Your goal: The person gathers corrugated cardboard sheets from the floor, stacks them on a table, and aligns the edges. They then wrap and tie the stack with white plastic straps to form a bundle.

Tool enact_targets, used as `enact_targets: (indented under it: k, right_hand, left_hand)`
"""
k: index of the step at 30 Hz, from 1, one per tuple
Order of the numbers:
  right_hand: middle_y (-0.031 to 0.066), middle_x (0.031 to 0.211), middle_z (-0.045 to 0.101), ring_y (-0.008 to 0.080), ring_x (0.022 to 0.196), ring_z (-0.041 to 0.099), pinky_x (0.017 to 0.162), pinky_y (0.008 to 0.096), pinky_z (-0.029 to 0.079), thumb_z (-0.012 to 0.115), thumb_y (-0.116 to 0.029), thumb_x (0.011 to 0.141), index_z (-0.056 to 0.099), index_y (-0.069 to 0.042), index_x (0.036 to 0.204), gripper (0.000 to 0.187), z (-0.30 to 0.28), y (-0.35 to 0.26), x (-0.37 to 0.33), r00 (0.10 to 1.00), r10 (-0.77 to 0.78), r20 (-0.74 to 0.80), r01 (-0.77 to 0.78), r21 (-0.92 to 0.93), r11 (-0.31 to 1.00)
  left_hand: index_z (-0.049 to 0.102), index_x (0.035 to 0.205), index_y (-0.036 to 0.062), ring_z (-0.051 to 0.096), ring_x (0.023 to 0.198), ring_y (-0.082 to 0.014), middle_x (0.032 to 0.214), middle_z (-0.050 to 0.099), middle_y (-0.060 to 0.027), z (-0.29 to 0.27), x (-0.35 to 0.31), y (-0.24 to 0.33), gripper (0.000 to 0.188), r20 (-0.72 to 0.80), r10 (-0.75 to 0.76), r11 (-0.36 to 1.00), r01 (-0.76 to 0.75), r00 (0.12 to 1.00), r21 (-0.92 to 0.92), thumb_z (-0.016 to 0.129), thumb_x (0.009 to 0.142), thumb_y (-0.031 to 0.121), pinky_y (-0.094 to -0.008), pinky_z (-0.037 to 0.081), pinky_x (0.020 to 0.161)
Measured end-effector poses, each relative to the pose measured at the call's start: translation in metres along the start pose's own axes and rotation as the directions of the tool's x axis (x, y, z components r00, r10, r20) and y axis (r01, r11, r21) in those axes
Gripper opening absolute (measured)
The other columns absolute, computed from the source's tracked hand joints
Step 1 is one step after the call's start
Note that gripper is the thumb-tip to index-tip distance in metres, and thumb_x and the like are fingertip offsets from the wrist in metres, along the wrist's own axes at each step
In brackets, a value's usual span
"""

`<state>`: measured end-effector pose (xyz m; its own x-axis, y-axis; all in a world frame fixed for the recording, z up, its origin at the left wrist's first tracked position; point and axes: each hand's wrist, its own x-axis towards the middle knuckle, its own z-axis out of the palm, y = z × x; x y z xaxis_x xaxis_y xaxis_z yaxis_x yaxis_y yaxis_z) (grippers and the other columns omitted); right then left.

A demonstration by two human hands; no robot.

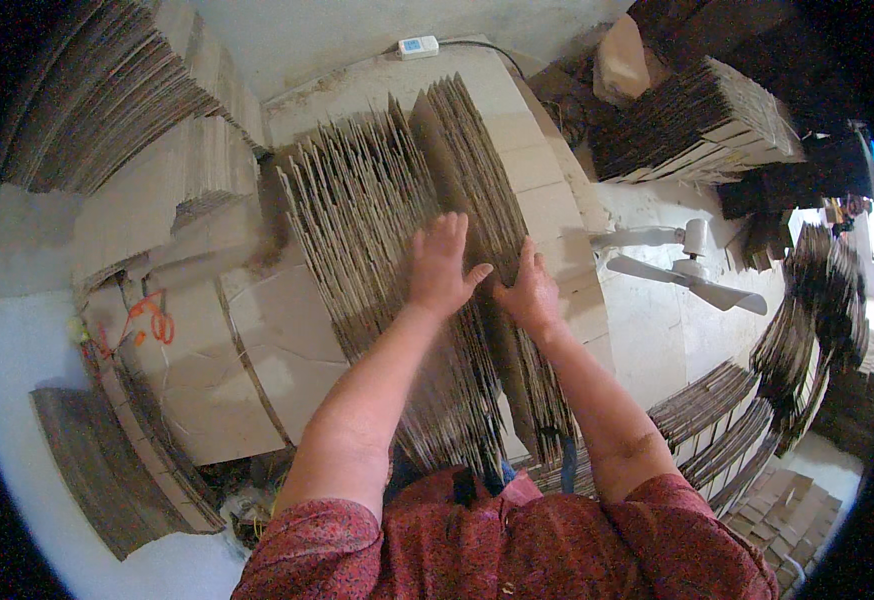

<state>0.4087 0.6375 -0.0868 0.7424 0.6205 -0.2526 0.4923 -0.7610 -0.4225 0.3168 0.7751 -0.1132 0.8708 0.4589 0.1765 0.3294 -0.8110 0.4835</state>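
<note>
Two blocks of brown cardboard sheets stand on edge in front of me, with a dark gap between them. The left block [352, 210] is wide and its sheet edges are uneven; the right block [477, 165] is narrower and tighter. My left hand [441, 268] lies on the inner side of the left block, with its fingers stretched out and the thumb apart. On the right block rests my right hand [530, 298], fingers extended along the sheet edges and thumb toward the gap. Neither hand grips a sheet.
A white fan [692, 265] is at the right, close to my right arm. Tall cardboard stacks [107, 100] fill the far left, another stack [702, 125] the far right. An orange-handled tool [155, 318] lies at the left. A small white device [418, 47] sits at the back with a dark cable.
</note>
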Motion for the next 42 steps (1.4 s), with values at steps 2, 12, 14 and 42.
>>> enact_targets:
  k: [2, 12, 14, 42]
  right_hand:
    - [0.0257, 0.111, 0.048, 0.0395, 0.096, 0.053, 0.077, 0.0442, 0.047, 0.068, -0.031, 0.067, 0.018, 0.002, 0.135, 0.091, 0.001, -0.005, 0.008, 0.999, -0.01, 0.031, 0.011, -0.017, 1.0]
    - [0.0246, 0.118, 0.044, 0.0394, 0.103, 0.051, 0.082, 0.0447, 0.047, 0.07, -0.032, 0.068, 0.014, 0.0, 0.136, 0.093, 0.035, -0.012, 0.016, 0.999, -0.039, 0.033, 0.041, -0.046, 0.998]
    - [0.0247, 0.121, 0.043, 0.0393, 0.105, 0.05, 0.083, 0.0446, 0.046, 0.071, -0.032, 0.067, 0.012, 0.001, 0.136, 0.097, 0.033, -0.017, 0.019, 0.997, 0.026, 0.073, -0.022, -0.046, 0.999]
    - [0.0227, 0.134, 0.029, 0.0397, 0.117, 0.039, 0.091, 0.0466, 0.042, 0.076, -0.042, 0.06, 0.005, 0.001, 0.137, 0.113, 0.011, -0.02, 0.023, 0.984, 0.143, 0.104, -0.125, -0.16, 0.979]
  left_hand:
    - [0.026, 0.135, 0.0036, 0.029, 0.128, -0.0319, 0.137, 0.033, -0.0171, 0.0, 0.001, 0.0, 0.081, -0.004, 0.003, 1.0, -0.003, 1.0, 0.0, 0.053, 0.078, 0.053, -0.0517, 0.019, 0.102]
    - [0.024, 0.137, 0.0044, 0.026, 0.131, -0.0315, 0.141, 0.029, -0.0148, 0.0, 0.002, 0.0, 0.079, -0.005, -0.012, 0.996, 0.011, 1.0, -0.09, 0.056, 0.078, 0.046, -0.051, 0.015, 0.105]
    - [0.024, 0.137, 0.0046, 0.026, 0.13, -0.0315, 0.141, 0.029, -0.0151, -0.001, 0.004, 0.0, 0.078, -0.013, -0.017, 0.991, 0.015, 1.0, -0.136, 0.058, 0.078, 0.042, -0.0516, 0.015, 0.105]
    - [0.039, 0.129, 0.0065, 0.025, 0.13, -0.0287, 0.14, 0.03, -0.0089, -0.008, -0.011, -0.001, 0.054, 0.076, -0.138, 0.98, 0.126, 0.988, 0.151, 0.053, 0.081, 0.026, -0.0533, 0.018, 0.103]
